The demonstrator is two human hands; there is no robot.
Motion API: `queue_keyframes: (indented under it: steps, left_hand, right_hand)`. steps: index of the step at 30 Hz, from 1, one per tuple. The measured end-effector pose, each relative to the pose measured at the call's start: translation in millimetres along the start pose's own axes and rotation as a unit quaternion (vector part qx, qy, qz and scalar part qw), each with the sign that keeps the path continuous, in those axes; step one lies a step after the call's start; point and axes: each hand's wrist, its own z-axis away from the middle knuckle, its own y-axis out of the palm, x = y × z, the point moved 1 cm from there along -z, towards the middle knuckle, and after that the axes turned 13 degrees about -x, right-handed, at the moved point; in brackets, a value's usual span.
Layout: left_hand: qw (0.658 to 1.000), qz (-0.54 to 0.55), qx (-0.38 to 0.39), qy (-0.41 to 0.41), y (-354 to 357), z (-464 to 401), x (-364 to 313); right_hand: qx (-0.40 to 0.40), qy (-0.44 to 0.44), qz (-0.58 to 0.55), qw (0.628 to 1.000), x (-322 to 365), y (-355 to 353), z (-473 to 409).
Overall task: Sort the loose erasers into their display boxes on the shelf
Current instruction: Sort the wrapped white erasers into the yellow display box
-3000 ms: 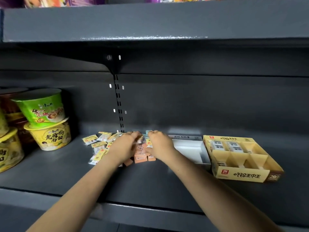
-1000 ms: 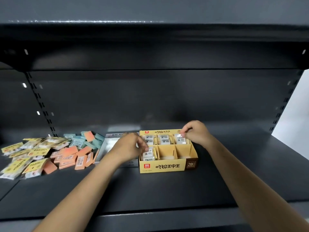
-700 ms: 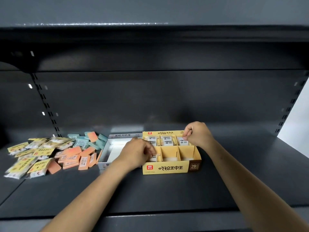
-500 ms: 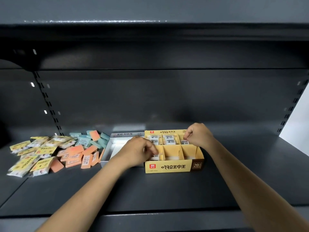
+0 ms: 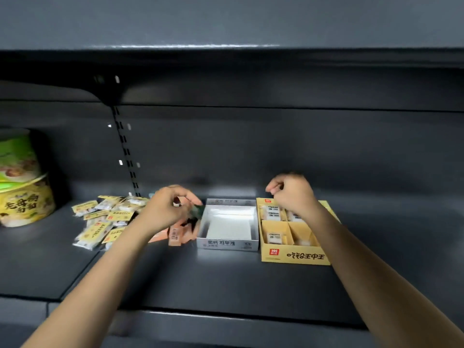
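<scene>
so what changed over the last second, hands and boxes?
The left hand left the yellow cardboard display box and went left to the loose orange erasers; what it holds is blurred. The right hand rose slightly above the box's back row, fingers curled. Both boxes, including the grey-and-white empty box, stayed put; the camera panned left.

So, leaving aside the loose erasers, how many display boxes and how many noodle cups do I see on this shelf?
Display boxes: 2, the grey box and the yellow box
Noodle cups: 2, the green cup on the yellow cup
Total: 4
</scene>
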Motion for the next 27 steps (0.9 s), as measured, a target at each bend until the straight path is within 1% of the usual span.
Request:
queue_keyframes:
  steps: [4, 8, 13, 18, 21, 24, 27]
  left_hand:
    - [0.999, -0.026, -0.021, -0.02, -37, 6, 31]
    - [0.997, -0.03, -0.047, -0.06, -70, 14, 57]
    - [0.995, -0.056, -0.05, -0.071, -107, 23, 81]
    - [0.992, -0.078, -0.051, -0.09, -133, 29, 103]
    - [0.991, -0.09, -0.041, -0.094, -144, 33, 117]
    - [0.99, -0.104, -0.021, -0.092, -148, 38, 132]
    - [0.99, -0.086, 0.048, -0.099, -146, 43, 148]
  right_hand:
    - [0.023, -0.019, -0.032, 0.999, 34, 30, 4]
    - [0.048, -0.052, -0.046, 0.996, 71, 61, 8]
    - [0.074, -0.07, -0.054, 0.993, 119, 96, 20]
    - [0.109, -0.105, -0.064, 0.986, 165, 125, 42]
    - [0.139, -0.122, -0.054, 0.981, 188, 142, 58]
    - [0.17, -0.138, -0.076, 0.973, 206, 161, 72]
    - [0.19, -0.159, -0.08, 0.965, 217, 174, 81]
